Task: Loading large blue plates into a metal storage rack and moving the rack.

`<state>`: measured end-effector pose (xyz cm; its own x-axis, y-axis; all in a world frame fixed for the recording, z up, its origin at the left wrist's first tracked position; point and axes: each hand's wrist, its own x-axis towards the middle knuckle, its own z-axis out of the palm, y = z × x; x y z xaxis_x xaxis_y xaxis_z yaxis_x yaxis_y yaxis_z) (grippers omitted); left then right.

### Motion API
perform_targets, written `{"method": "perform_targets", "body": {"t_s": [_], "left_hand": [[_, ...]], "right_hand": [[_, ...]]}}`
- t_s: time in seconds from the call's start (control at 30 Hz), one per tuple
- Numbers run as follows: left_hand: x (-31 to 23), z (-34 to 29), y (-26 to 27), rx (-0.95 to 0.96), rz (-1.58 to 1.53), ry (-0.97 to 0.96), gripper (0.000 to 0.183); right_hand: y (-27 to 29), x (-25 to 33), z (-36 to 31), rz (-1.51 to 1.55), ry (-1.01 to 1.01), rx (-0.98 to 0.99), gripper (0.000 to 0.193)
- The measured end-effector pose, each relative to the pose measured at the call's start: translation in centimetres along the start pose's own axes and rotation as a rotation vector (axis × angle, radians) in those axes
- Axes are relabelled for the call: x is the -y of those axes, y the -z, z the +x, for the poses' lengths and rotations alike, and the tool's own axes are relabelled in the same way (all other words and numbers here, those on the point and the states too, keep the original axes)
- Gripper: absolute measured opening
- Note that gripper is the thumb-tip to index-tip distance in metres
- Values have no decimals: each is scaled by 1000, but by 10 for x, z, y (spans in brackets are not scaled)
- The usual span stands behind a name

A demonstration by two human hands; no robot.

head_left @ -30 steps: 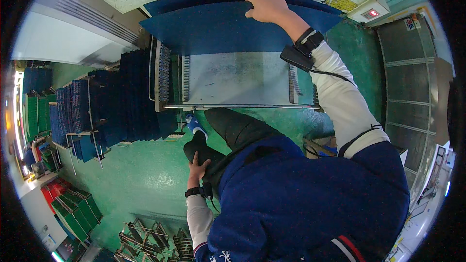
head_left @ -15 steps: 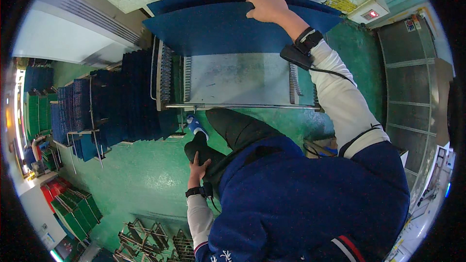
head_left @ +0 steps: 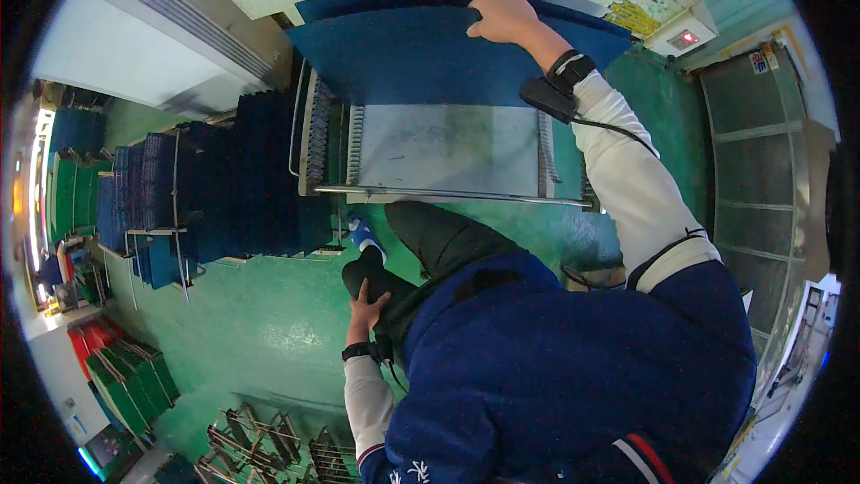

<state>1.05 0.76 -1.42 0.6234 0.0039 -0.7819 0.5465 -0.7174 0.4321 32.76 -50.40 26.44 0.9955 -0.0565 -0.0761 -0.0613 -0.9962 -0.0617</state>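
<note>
Gripping the upper edge of a dark blue panel (head_left: 403, 58), I am working with the right hand (head_left: 504, 18) at the far side of the rack. The thumb is pressing on the near face and the other fingers are curling over the edge; their tips are hiding from me. The panel is spreading mostly to the left of that hand and below it, its lower edge crossing a pale metal plate (head_left: 448, 152) between two rows of comb teeth (head_left: 356, 145). I am not managing to tell whether its edges are sitting in the slots. A second blue sheet (head_left: 358, 4) is standing just behind it, and whether the right hand is touching that one too I cannot tell.

The left hand (head_left: 365, 312) is lying on the dark trouser leg (head_left: 376, 280), fingers loosely spread, grasping no panel; the blue panel is sitting well apart from it, beyond the metal bar (head_left: 448, 194) at the rack's near side. A black box (head_left: 548, 100) is riding on the right wrist, its cable trailing down the white sleeve. To the left, rows of dark panels (head_left: 260, 170) are standing upright on the green floor (head_left: 242, 341).
</note>
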Motion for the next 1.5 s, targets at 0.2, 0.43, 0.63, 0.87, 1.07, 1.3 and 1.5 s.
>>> {"method": "perform_targets", "body": {"t_s": [0.2, 0.43, 0.63, 0.87, 1.07, 1.3, 1.5], "left_hand": [[1, 0, -1, -30, 27, -7, 92], [49, 31, -21, -50, -127, -54, 95], [0, -1, -5, -34, 14, 54, 97], [-3, -7, 0, -35, 16, 69, 97], [2, -4, -4, -21, 31, 26, 98], [-6, 0, -4, -4, 90, 33, 98], [2, 18, -11, 8, 84, -19, 98]], "right_hand": [[1, 2, -5, 25, -1, 14, 50], [2, 11, -9, 39, 96, -48, 44], [3, 11, -19, 42, 81, -15, 48], [9, 22, -33, 70, 80, -26, 40], [44, 19, -44, -7, 83, -220, 44], [132, -20, -65, 4, 152, -371, 38], [184, -74, -96, 762, -25, -315, 34]]}}
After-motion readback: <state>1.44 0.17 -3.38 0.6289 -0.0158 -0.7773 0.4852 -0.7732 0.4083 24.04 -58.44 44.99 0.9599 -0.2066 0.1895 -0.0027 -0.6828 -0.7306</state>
